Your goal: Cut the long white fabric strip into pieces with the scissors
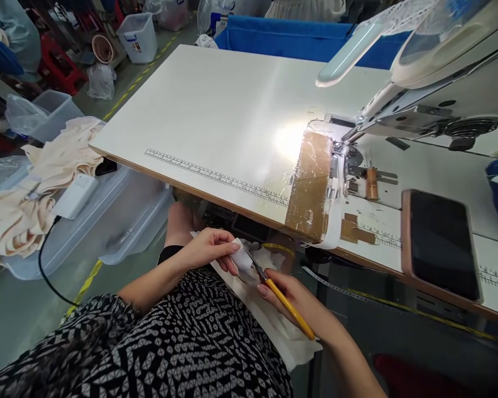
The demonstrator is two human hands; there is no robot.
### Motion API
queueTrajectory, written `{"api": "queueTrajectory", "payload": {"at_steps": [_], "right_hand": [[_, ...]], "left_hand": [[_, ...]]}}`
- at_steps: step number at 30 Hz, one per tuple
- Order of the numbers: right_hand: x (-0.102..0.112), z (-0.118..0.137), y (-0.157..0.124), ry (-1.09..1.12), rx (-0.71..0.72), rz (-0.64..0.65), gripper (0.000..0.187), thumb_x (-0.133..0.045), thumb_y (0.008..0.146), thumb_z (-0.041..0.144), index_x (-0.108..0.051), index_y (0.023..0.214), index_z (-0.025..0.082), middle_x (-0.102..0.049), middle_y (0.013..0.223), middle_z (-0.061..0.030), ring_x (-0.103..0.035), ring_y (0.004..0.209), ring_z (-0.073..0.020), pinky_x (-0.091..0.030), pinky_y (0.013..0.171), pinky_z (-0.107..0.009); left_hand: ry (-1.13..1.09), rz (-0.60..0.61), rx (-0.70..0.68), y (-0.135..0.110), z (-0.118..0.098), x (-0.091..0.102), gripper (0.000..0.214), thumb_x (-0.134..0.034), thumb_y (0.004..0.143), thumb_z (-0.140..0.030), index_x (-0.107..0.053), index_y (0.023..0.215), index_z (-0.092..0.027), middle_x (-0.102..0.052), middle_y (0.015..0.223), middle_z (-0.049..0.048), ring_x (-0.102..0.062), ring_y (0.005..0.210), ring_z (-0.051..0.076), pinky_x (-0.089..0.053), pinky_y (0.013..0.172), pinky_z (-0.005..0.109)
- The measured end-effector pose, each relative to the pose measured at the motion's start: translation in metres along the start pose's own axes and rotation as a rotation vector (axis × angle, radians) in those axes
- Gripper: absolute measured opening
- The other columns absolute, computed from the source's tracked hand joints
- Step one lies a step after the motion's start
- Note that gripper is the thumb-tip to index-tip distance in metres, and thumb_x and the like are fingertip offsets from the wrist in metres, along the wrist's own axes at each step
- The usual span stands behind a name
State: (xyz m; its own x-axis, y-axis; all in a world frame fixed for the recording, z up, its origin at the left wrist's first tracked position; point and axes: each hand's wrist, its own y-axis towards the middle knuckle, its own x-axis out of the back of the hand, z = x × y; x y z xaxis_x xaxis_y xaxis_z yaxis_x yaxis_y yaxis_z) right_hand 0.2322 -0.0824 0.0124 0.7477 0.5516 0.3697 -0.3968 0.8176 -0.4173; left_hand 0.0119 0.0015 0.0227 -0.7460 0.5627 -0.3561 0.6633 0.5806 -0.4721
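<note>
My left hand (209,247) pinches a small white piece of fabric (243,258) over my lap, below the table's front edge. My right hand (292,301) grips a yellow-handled cutting tool (284,301), its metal tip touching the white piece. A larger white cloth (274,320) lies across my lap on the patterned black-and-white garment (182,342).
A white sewing table (232,110) with a printed ruler (216,176) carries a sewing machine (423,94), a brown taped patch (311,185) and a dark phone (442,243). Clear plastic bins (108,221) holding cream fabric (45,182) stand at the left on the floor.
</note>
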Motion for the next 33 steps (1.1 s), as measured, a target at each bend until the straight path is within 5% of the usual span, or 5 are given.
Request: {"api": "queueTrajectory", "payload": {"at_steps": [12, 21, 27, 33], "right_hand": [[-0.006, 0.005, 0.0, -0.229, -0.051, -0.158, 0.05, -0.049, 0.082, 0.061, -0.027, 0.06, 0.022, -0.035, 0.054, 0.0053, -0.033, 0.051, -0.0106, -0.024, 0.047, -0.023], [-0.005, 0.012, 0.003, -0.449, -0.062, -0.2, 0.043, -0.041, 0.085, 0.06, -0.032, 0.063, 0.024, -0.048, 0.055, 0.0022, -0.042, 0.049, -0.0145, -0.025, 0.049, -0.025], [-0.008, 0.003, 0.002, -0.328, -0.045, -0.228, 0.047, -0.047, 0.083, 0.06, -0.032, 0.059, 0.023, -0.044, 0.051, 0.0028, -0.037, 0.048, -0.0129, -0.026, 0.047, -0.025], [-0.017, 0.014, 0.012, 0.053, 0.091, -0.355, 0.029, -0.053, 0.084, 0.05, -0.052, 0.08, 0.021, -0.058, 0.073, -0.0007, -0.054, 0.066, -0.016, -0.044, 0.06, -0.025]], "left_hand": [[-0.016, 0.011, 0.014, 0.0, 0.0, 0.001, 0.04, -0.068, 0.075, -0.051, -0.059, 0.077, -0.012, -0.068, 0.057, 0.0044, -0.069, 0.056, 0.016, -0.051, 0.053, 0.02], [-0.01, 0.028, 0.031, 0.0, 0.003, -0.001, 0.04, -0.07, 0.073, -0.051, -0.056, 0.073, -0.013, -0.068, 0.056, 0.0044, -0.068, 0.055, 0.016, -0.051, 0.053, 0.02], [0.002, 0.035, 0.024, 0.0, 0.004, 0.001, 0.038, -0.066, 0.077, -0.049, -0.057, 0.076, -0.012, -0.068, 0.058, 0.0047, -0.068, 0.057, 0.015, -0.052, 0.054, 0.021], [0.054, 0.119, -0.044, 0.003, 0.015, -0.013, 0.039, -0.065, 0.079, -0.047, -0.053, 0.095, -0.015, -0.068, 0.073, 0.0041, -0.069, 0.069, 0.016, -0.055, 0.067, 0.027]]}}
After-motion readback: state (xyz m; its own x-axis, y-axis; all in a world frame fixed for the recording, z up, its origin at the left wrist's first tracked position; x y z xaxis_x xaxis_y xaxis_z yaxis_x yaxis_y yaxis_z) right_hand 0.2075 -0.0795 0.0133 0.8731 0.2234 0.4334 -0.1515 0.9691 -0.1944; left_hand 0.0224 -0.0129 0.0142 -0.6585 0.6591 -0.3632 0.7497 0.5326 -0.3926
